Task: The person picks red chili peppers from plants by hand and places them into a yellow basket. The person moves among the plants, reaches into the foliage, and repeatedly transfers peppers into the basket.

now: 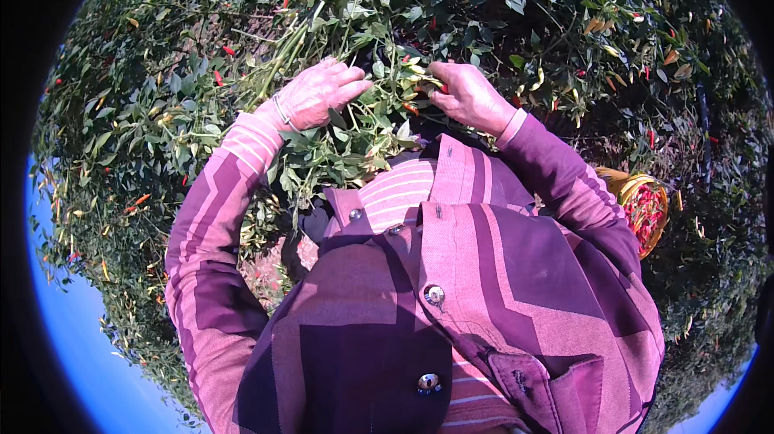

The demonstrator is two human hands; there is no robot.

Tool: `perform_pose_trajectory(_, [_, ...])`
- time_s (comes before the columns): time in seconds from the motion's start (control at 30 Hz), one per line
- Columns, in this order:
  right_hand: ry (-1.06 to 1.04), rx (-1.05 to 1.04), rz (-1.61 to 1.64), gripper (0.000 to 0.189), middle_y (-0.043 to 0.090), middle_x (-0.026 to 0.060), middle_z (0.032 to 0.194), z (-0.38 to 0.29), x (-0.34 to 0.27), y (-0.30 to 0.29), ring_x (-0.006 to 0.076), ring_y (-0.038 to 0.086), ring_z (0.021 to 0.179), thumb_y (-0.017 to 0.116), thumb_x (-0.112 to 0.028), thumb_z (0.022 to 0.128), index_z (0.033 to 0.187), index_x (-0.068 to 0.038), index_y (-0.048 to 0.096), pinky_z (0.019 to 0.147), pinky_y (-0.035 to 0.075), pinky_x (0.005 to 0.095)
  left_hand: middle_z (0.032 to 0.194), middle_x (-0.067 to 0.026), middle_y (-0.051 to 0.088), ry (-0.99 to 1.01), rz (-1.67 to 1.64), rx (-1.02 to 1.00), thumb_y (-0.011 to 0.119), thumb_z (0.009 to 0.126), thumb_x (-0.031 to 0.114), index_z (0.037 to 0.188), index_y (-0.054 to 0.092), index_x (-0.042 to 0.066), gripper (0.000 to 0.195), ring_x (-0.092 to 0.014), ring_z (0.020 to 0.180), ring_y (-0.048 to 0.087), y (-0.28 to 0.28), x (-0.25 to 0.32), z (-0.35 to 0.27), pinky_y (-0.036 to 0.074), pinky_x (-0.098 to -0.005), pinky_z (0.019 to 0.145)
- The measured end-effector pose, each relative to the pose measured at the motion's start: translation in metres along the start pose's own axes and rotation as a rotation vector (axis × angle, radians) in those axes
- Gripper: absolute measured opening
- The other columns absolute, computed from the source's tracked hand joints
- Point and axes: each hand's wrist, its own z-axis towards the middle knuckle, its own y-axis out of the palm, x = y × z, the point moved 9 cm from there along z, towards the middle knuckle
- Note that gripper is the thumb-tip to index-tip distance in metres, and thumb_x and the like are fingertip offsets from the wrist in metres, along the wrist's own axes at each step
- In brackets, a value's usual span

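My left hand [321, 93], with a thin bracelet at the wrist, lies over the leafy branches of a chili pepper plant [363, 150]. Its fingers curl towards the foliage, and their tips are partly hidden. Thick green stems [293, 44] run up just past the knuckles. Across from it, my right hand [470, 97] pinches a red chili pepper [445, 89] between thumb and fingers. Pale yellow-green chilies [417, 70] hang right beside those fingertips. An orange-red chili [411, 109] shows a little lower among the leaves.
A yellow bucket [659, 240] holding many red chilies [644, 210] tilts beside my right elbow. Dense chili bushes [151, 101] surround me, with red, orange and pale fruit. A dark pipe or hose [705, 132] runs through the plants at right.
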Motion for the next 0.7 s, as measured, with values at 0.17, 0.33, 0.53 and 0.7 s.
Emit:
perform_pose_trajectory(0.17, [-0.121,0.098,-0.145,0.017,0.061,0.0186,0.076,0.012,-0.006,0.019,0.0411,0.060,0.076,0.064,-0.016,0.079,0.083,-0.002,0.054,0.065,0.047,0.0470,0.096,-0.0161,0.059,-0.211,-0.220,0.012,0.058,0.079,0.014,0.129,0.047,0.007,0.052,-0.034,0.087,0.057,-0.010,-0.008,0.006,0.046,-0.0432,0.081])
perform_pose_trajectory(0.33, [0.089,-0.130,-0.025,0.027,0.063,0.0193,0.076,0.020,0.023,0.038,0.0325,0.064,0.072,0.064,-0.016,0.077,0.100,-0.003,0.061,0.064,0.049,0.0417,0.089,-0.0036,0.055,-0.133,-0.057,0.012,0.061,0.077,0.024,0.143,0.038,0.019,0.070,-0.023,0.086,0.059,-0.008,0.009,0.029,0.043,-0.0384,0.072])
perform_pose_trajectory(0.53, [0.442,-0.293,0.759,0.019,0.051,-0.0027,0.062,-0.025,0.023,-0.001,0.0035,0.040,0.047,0.061,-0.022,0.088,0.092,-0.003,0.060,0.042,0.029,0.0208,0.094,-0.0034,0.056,-0.120,0.054,-0.024,0.070,0.069,0.019,0.136,0.044,0.015,0.072,-0.024,0.089,0.059,0.008,0.005,0.024,0.043,-0.0389,0.077])
perform_pose_trajectory(0.7, [0.278,-0.219,0.773,0.021,0.052,-0.0030,0.067,-0.027,-0.004,0.006,0.0024,0.041,0.053,0.059,-0.024,0.089,0.089,-0.003,0.059,0.047,0.032,0.0193,0.092,-0.0085,0.060,-0.128,-0.145,0.076,0.069,0.070,0.010,0.123,0.050,0.011,0.057,-0.032,0.086,0.061,0.006,-0.007,0.022,0.049,-0.0425,0.075])
